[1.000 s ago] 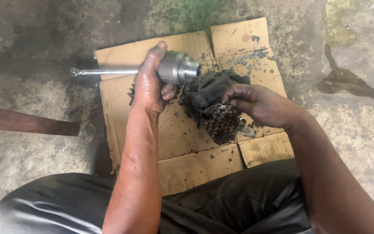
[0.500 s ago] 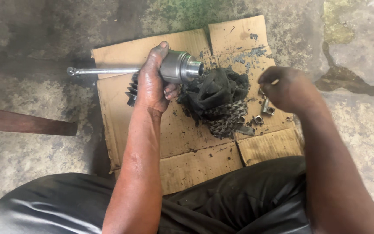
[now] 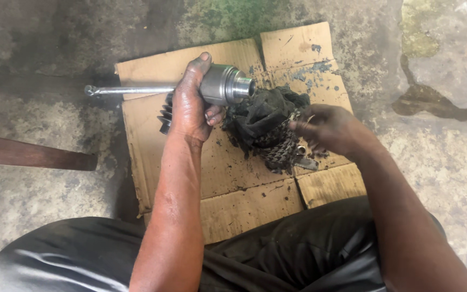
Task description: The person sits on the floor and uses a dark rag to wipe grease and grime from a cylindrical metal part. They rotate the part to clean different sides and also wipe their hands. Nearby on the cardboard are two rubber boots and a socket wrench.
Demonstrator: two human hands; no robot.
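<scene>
Steel axle joint (image 3: 224,85), heavy and grease-slick, held above the cardboard (image 3: 233,178) | left hand (image 3: 190,105) clamped round its cup, the likeliest firm hold | right hand (image 3: 328,130) pinching the greasy black rag (image 3: 263,127), soft and limp

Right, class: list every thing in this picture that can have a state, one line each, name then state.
Left hand: closed round the metal joint.
Metal joint: held off the ground, its open end towards the rag.
Rubber boot: on the shaft, behind the left hand.
Rag: crumpled, black with grease, on the cardboard.
Right hand: on the rag, fingers bent.
Cardboard: flat, grease-stained.
</scene>
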